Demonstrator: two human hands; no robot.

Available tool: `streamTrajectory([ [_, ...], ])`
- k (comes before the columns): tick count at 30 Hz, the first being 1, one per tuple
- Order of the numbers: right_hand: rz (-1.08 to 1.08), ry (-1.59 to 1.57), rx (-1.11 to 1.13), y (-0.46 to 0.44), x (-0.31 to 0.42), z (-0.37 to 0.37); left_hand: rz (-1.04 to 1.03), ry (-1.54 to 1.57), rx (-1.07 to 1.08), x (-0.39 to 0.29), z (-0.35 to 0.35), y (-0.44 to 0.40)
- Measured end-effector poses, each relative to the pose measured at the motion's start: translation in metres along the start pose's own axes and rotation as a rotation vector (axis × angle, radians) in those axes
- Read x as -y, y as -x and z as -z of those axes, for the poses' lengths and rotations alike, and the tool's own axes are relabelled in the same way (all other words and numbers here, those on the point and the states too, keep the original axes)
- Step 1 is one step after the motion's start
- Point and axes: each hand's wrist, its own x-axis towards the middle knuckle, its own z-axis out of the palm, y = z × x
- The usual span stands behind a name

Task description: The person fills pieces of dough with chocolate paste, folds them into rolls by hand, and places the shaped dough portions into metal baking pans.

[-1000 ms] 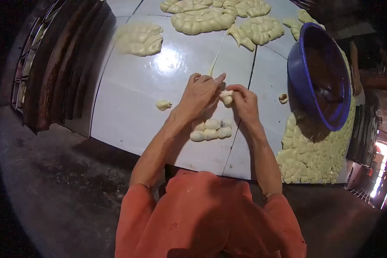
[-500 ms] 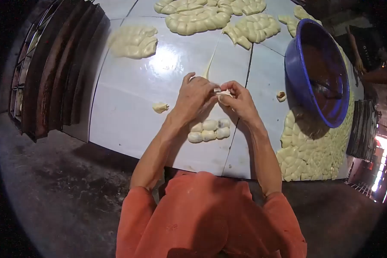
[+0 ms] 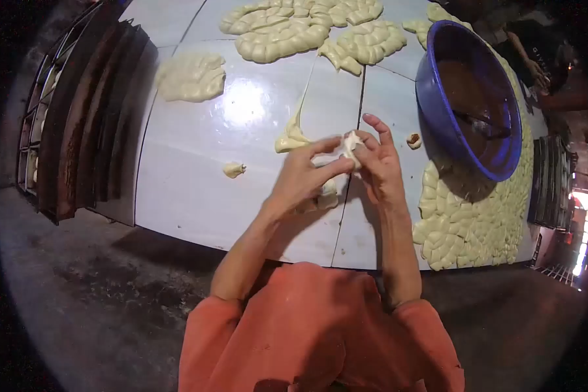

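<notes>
A small piece of dough (image 3: 353,151) is pinched between my two hands above the table. My left hand (image 3: 305,171) grips it with thumb and fingertips from the left. From the right, my right hand (image 3: 380,163) holds the same piece, with one finger raised. Beneath my left hand sits a group of filled dough balls (image 3: 325,198), mostly hidden. A stretched strip of dough (image 3: 294,136) lies just beyond my left hand and trails toward the far dough slabs. One loose scrap of dough (image 3: 234,170) rests to the left.
A blue basin (image 3: 431,85) of brown filling with a dark utensil tilts at the right, on a wide sheet of cut dough (image 3: 467,222). Dough slabs (image 3: 284,42) lie at the back. Dark trays (image 3: 91,111) stand left. A person's arm (image 3: 526,55) shows far right.
My hands have moved right and nearer, now partly covering the dough balls. The end of the stretched dough strip has come into view. The whole scene has shifted slightly left.
</notes>
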Motion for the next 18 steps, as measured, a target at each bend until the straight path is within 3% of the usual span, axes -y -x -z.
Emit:
streamTrajectory([
  [3,0.017,0.111,0.007,0.009,0.005,-0.001,0.162,0.140,0.073,-0.002,-0.007,0.007],
  [5,-0.046,0.225,-0.073,0.016,0.016,0.004,0.089,0.038,0.034,-0.002,-0.010,0.009],
  [7,-0.183,0.548,0.085,0.017,0.019,0.025,0.037,-0.005,0.031,0.003,-0.008,0.008],
  [13,0.097,0.434,-0.078,0.034,0.012,0.045,0.223,0.061,0.248,-0.008,-0.029,0.008],
  [15,0.181,0.127,-0.109,0.036,0.013,0.044,-0.130,0.128,-0.038,-0.005,-0.054,0.005],
  [16,0.172,0.079,-0.134,0.038,0.016,0.042,-0.252,-0.025,-0.032,-0.005,-0.058,-0.001],
  [18,0.141,0.002,-0.115,0.044,0.018,0.040,-0.381,0.029,-0.060,-0.010,-0.082,-0.005],
])
